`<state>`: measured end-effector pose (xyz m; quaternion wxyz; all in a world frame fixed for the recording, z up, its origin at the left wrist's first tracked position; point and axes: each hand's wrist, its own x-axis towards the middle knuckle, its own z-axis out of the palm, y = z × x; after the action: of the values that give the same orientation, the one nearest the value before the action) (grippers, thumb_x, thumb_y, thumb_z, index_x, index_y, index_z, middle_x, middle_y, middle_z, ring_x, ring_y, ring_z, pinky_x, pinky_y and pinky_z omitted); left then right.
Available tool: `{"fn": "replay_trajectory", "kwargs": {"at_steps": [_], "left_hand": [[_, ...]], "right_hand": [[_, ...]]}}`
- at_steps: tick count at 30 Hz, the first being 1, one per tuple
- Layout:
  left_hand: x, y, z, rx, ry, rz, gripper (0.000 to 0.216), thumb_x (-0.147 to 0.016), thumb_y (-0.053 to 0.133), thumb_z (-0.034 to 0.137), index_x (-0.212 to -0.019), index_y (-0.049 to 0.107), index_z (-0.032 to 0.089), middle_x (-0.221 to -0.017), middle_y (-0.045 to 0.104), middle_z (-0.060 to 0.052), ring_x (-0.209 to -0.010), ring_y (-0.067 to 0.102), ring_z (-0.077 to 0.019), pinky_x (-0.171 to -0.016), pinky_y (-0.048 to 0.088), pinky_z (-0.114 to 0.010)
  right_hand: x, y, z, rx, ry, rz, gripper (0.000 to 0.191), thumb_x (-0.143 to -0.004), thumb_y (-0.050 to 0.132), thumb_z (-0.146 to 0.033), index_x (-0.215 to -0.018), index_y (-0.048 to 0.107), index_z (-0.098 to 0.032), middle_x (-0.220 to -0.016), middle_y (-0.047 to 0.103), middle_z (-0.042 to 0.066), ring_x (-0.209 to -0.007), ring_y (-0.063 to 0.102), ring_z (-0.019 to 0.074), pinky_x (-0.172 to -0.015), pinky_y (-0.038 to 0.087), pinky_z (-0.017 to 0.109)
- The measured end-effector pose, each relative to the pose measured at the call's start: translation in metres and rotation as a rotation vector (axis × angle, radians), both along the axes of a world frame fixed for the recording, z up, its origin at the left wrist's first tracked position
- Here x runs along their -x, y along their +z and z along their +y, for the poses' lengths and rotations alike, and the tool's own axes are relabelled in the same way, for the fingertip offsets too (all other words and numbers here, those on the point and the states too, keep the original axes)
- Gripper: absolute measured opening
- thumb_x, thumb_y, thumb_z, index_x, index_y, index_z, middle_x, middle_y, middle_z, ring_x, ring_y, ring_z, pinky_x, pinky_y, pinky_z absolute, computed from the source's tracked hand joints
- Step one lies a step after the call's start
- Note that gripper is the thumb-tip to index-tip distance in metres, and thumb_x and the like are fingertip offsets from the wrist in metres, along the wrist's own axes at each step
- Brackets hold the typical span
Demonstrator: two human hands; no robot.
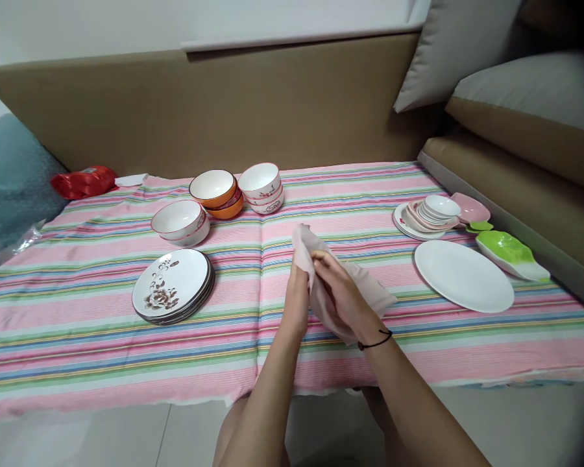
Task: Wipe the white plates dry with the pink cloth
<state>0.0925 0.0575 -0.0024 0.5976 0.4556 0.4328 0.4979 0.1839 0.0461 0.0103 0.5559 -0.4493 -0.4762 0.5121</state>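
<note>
Both my hands hold a pale pink cloth point(370, 292) above the middle of the striped tablecloth point(78, 337). My left hand point(296, 295) pinches the cloth's upper part, fingers closed on it. My right hand point(343, 295), with a black band at the wrist, grips the same cloth from the right, and the cloth drapes behind it. Nearest dishes are a stack of flowered plates point(172, 285) to the left and a white oval platter point(462, 275) to the right.
Stacked bowls stand at the back: white ones point(180, 220), orange ones point(215, 189) and more white ones point(261, 185). Small saucers point(431, 214), a pink dish point(472, 207) and a green leaf dish point(511, 254) sit at the right. A red packet point(82, 181) lies far left. Sofa cushions surround the surface.
</note>
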Motion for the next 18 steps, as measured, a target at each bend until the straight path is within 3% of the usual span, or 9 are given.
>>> {"fn": "replay_trajectory", "kwargs": {"at_steps": [3, 6, 11, 14, 18], "left_hand": [[0.000, -0.009, 0.006, 0.132, 0.070, -0.172, 0.053, -0.093, 0.027, 0.052, -0.133, 0.048, 0.023, -0.138, 0.050, -0.004, -0.130, 0.043, -0.0200, -0.108, 0.037, -0.034], [-0.001, -0.015, 0.010, 0.166, 0.115, -0.287, 0.059, -0.094, 0.019, 0.053, -0.138, 0.042, 0.022, -0.147, 0.038, -0.002, -0.135, 0.034, -0.0158, -0.111, 0.031, -0.029], [-0.002, -0.013, 0.009, 0.158, 0.093, -0.322, 0.055, -0.091, 0.040, 0.047, -0.139, 0.041, 0.021, -0.147, 0.038, -0.002, -0.134, 0.035, -0.0158, -0.112, 0.030, -0.029], [0.003, -0.007, 0.007, 0.220, 0.081, -0.360, 0.052, -0.089, 0.045, 0.045, -0.134, 0.049, 0.020, -0.139, 0.049, -0.004, -0.129, 0.043, -0.0204, -0.110, 0.034, -0.034], [0.011, 0.001, 0.002, 0.283, 0.029, -0.394, 0.059, -0.085, 0.044, 0.055, -0.131, 0.052, 0.019, -0.130, 0.057, -0.007, -0.119, 0.054, -0.0290, -0.100, 0.046, -0.042]], "right_hand": [[0.008, -0.011, 0.001, -0.134, 0.066, -0.205, 0.038, -0.090, 0.044, -0.037, -0.127, 0.052, -0.030, -0.133, 0.052, 0.001, -0.125, 0.046, 0.0211, -0.106, 0.039, 0.040], [0.018, -0.026, 0.006, -0.319, 0.090, -0.455, 0.046, -0.094, 0.037, -0.037, -0.140, 0.040, -0.028, -0.148, 0.035, 0.000, -0.139, 0.027, 0.0197, -0.117, 0.021, 0.042], [0.023, -0.044, 0.014, -0.261, -0.028, -0.789, 0.052, -0.097, 0.028, -0.039, -0.147, 0.023, -0.029, -0.155, 0.016, 0.000, -0.144, 0.007, 0.0268, -0.114, 0.010, 0.057], [0.017, -0.040, 0.012, -0.259, -0.144, -0.925, 0.054, -0.095, 0.032, -0.042, -0.147, 0.021, -0.031, -0.156, 0.013, 0.000, -0.143, 0.005, 0.0305, -0.111, 0.009, 0.061], [0.003, -0.030, 0.009, -0.317, -0.280, -1.055, 0.055, -0.094, 0.037, -0.041, -0.147, 0.024, -0.029, -0.155, 0.017, 0.001, -0.143, 0.006, 0.0288, -0.113, 0.008, 0.058]]}}
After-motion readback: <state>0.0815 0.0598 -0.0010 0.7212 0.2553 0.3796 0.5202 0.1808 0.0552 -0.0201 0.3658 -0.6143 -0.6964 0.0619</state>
